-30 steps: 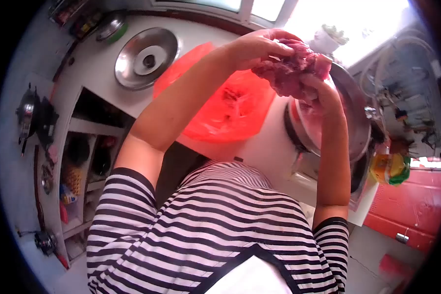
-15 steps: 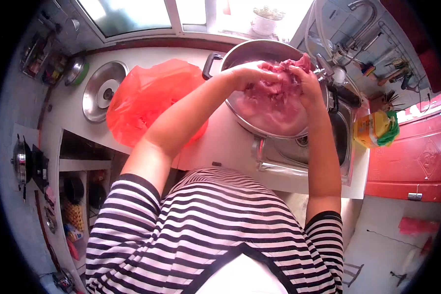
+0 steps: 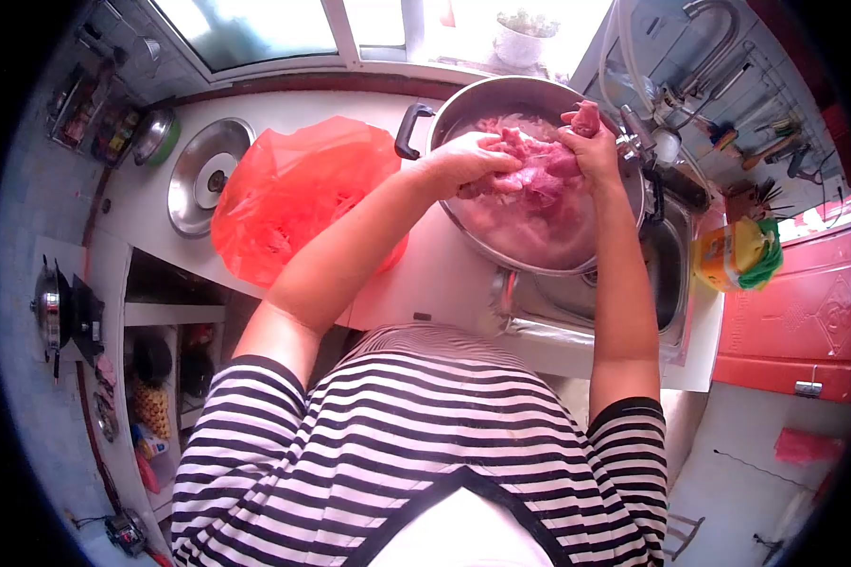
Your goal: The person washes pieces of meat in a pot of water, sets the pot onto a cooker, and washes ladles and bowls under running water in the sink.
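Both my hands are over a large metal pot (image 3: 482,248) of cloudy pinkish water. A piece of raw meat (image 3: 545,172) is stretched between them, above the water. My left hand (image 3: 477,163) grips its left side, fingers curled round it. On the other side my right hand (image 3: 591,153) is closed on the meat, and a reddish end sticks up above the fingers. More pale pink pieces lie in the water, too blurred to tell apart. A black handle (image 3: 411,130) juts from the pot's left rim.
Left of the pot sits a red plastic bag (image 3: 303,203), with a metal lid (image 3: 199,184) beyond it. The sink (image 3: 667,283) is under the pot's right side, near a faucet (image 3: 714,47). A yellow container (image 3: 723,255) stands at the counter's right edge.
My left hand has shifted slightly left and down, and the meat is now spread wider between my hands. My right hand still grips it. The view has shifted a little.
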The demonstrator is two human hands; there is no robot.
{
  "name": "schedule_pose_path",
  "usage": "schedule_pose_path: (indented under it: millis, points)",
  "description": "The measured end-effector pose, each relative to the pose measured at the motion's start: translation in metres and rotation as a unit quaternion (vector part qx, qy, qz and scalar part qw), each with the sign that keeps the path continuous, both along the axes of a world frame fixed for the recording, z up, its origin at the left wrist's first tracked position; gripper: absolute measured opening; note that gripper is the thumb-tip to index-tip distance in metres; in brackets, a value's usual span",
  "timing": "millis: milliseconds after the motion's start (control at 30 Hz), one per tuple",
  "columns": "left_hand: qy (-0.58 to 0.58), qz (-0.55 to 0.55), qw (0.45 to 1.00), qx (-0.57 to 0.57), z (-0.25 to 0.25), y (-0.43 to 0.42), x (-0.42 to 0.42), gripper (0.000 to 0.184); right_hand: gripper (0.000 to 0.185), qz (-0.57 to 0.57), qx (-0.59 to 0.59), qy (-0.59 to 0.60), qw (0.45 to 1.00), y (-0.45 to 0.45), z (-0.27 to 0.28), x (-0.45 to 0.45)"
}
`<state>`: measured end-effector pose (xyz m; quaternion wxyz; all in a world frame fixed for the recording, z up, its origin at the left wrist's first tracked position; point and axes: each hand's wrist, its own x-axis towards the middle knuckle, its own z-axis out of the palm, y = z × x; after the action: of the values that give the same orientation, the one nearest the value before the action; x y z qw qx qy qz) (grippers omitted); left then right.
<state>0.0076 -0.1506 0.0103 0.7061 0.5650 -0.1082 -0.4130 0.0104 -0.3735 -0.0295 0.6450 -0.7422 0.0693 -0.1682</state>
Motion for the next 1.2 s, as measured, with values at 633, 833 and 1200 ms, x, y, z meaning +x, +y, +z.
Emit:
schedule_pose_path:
  millis: [633,833,1200]
  points:
    - [0.039,0.009,0.993,-0.11,0.018,0.062,0.055,0.021,0.035,-0.135,-0.088,-0.088,0.983,-0.05,0.009,-0.025]
    - [0.066,0.013,0.998,0.011,-0.021,-0.022,0.042,0.021,0.052,-0.006,-0.126,0.131,0.983,-0.015,-0.007,-0.001]
    - [-0.129,-0.001,0.991,0.031,0.043,0.192,0.017,0.027,0.023,0.092,-0.137,0.072,0.984,0.074,0.094,-0.057]
